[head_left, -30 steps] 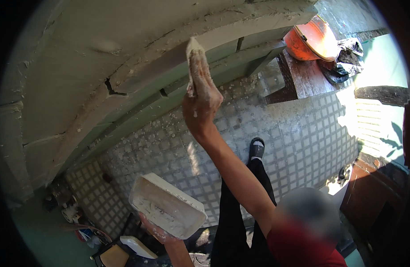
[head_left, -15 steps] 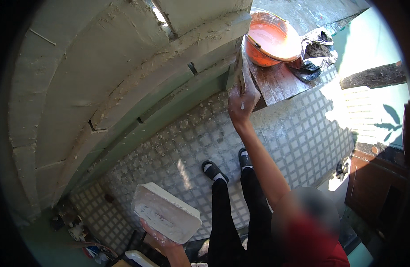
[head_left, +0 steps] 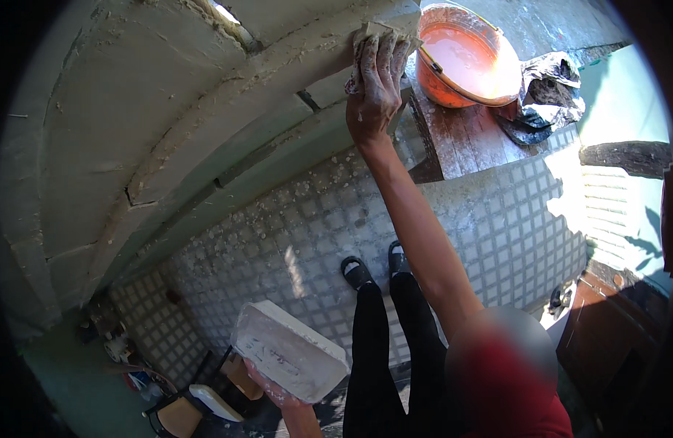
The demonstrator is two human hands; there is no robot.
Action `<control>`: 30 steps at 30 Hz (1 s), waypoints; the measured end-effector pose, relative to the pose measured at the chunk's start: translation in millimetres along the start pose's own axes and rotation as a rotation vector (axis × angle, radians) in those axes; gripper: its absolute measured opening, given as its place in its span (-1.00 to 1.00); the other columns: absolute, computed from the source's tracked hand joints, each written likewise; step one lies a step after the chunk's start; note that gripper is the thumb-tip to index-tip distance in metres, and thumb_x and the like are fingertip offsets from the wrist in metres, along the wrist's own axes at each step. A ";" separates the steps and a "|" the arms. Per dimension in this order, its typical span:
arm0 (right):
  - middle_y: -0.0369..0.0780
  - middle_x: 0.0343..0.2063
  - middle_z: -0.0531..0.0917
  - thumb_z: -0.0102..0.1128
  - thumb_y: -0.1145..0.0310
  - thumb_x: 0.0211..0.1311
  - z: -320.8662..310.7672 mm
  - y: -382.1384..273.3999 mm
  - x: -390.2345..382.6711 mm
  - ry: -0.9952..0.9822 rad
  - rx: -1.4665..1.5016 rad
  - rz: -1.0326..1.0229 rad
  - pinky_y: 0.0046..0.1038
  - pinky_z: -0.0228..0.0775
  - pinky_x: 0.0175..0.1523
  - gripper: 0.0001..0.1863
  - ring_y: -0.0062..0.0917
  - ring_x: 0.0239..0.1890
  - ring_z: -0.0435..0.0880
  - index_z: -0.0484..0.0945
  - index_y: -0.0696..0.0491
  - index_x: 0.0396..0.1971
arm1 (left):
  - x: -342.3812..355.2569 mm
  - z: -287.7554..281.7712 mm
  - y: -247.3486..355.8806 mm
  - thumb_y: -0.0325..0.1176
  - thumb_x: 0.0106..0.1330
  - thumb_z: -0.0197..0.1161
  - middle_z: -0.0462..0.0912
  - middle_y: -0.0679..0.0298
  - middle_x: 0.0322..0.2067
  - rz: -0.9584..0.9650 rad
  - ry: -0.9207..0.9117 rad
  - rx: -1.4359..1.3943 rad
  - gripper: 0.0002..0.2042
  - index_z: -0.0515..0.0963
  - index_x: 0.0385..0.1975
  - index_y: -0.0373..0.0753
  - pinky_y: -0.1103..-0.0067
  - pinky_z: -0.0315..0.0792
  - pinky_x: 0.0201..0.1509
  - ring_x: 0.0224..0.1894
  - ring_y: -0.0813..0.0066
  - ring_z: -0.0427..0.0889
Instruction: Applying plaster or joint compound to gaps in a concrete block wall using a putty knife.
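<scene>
My left hand [head_left: 278, 387] grips a whitish rectangular mud pan [head_left: 289, 354] from its underside and near edge. Wet, pale plaster coats the pan's inside. Up at the plastered panel [head_left: 241, 95], my right hand [head_left: 378, 84] is closed with its fingers laid over a flat spreader [head_left: 364, 36], which rests against the panel's edge. Most of the spreader is hidden behind the fingers. Wet plaster smears cover my right hand and the panel's ledges. Just right of that hand stands an orange bucket [head_left: 435, 77] holding pale, milky liquid.
The bucket sits on a plaster-spattered wooden board [head_left: 468, 146], beside a crumpled black-and-white plastic bag [head_left: 544, 102]. Patterned tiles [head_left: 336, 219] cover the floor under my sandalled feet. A brown cabinet [head_left: 599, 328] is at the right, and a chair [head_left: 177, 416] stands at lower left.
My right hand has moved up and left with the spreader, from beside the board onto the panel's edge. The mud pan in my left hand has shifted slightly right.
</scene>
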State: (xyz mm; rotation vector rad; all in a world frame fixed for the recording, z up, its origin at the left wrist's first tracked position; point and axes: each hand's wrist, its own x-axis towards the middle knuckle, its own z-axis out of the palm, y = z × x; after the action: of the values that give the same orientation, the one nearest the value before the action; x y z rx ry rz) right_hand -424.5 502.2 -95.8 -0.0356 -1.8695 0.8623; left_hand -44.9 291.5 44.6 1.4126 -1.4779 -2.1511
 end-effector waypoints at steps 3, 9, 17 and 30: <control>0.09 0.23 0.36 0.04 0.50 0.17 2.5 5.0 -11.6 -0.045 -0.032 0.003 -0.09 0.03 0.40 -0.51 0.11 0.33 0.20 0.44 0.17 0.16 | 0.4 -9.6 -7.1 0.33 0.27 -0.12 0.01 0.27 0.40 0.057 -0.019 0.068 -0.25 0.06 0.40 0.07 0.12 0.11 0.38 0.40 0.15 0.06; 0.06 0.21 0.40 -0.05 0.52 0.25 -38.8 -8.3 -40.5 -0.230 0.160 0.183 -0.16 0.11 0.37 -0.53 -0.03 0.31 0.29 0.40 0.18 0.20 | -3.6 14.6 4.2 0.34 0.26 -0.11 0.01 0.28 0.40 0.192 -0.105 0.235 -0.23 0.05 0.40 0.07 0.13 0.10 0.37 0.40 0.16 0.07; 0.00 0.04 0.58 -0.12 0.70 0.10 -61.8 -4.9 9.2 -0.049 0.418 0.563 -0.43 0.32 0.20 -0.48 -0.41 0.10 0.56 0.39 0.33 0.14 | -3.3 2.5 7.8 0.19 0.36 -0.17 0.03 0.23 0.40 -0.014 0.029 -0.109 -0.39 0.12 0.37 0.10 0.11 0.13 0.38 0.39 0.11 0.11; 0.01 0.07 0.56 -0.15 0.69 0.11 -62.0 -64.0 -10.8 -0.146 0.317 0.303 -0.37 0.31 0.27 -0.50 -0.31 0.16 0.54 0.47 0.24 0.10 | 12.1 -30.8 3.3 0.19 0.31 -0.06 -0.06 0.19 0.41 0.391 -0.278 0.334 -0.27 -0.04 0.41 0.00 0.04 0.11 0.37 0.41 0.04 0.04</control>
State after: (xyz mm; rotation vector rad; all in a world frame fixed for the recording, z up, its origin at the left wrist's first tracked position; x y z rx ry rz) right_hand -346.8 484.1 -54.5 -0.0619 -1.8676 1.3960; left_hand -28.8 263.1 38.2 0.8206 -2.0901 -1.9727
